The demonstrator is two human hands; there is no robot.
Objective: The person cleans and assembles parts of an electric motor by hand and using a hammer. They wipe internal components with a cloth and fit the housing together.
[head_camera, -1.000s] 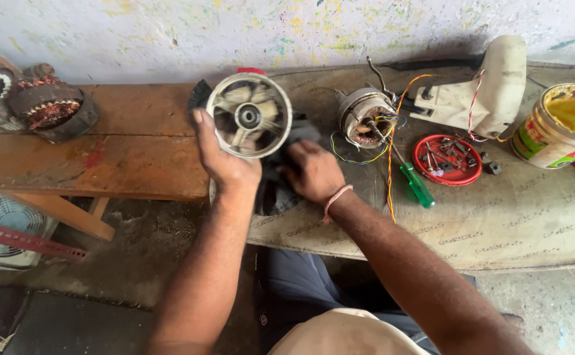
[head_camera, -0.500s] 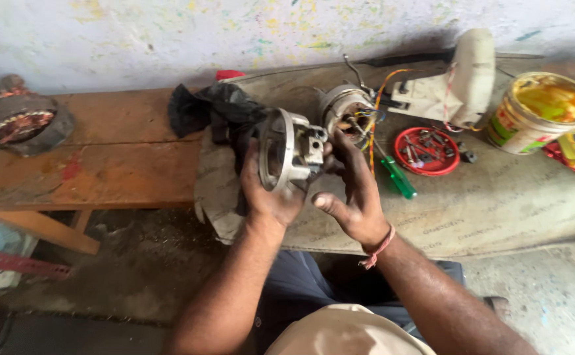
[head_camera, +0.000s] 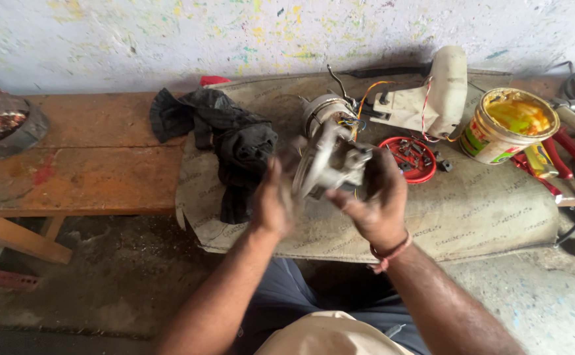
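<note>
Right hand (head_camera: 374, 204) grips the metal motor housing (head_camera: 327, 164), held above the cloth-covered bench (head_camera: 471, 210). Left hand (head_camera: 273, 204), blurred and open-palmed, touches the housing's left side beside a black rag (head_camera: 235, 141).

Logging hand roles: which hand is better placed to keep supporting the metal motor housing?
Right. The right hand wraps its fingers around the motor housing; the left hand sits blurred beside it, grip unclear.

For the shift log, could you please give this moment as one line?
left hand: beside motor housing | right hand: grips motor housing | black rag: left, on bench | red dish: right
</note>
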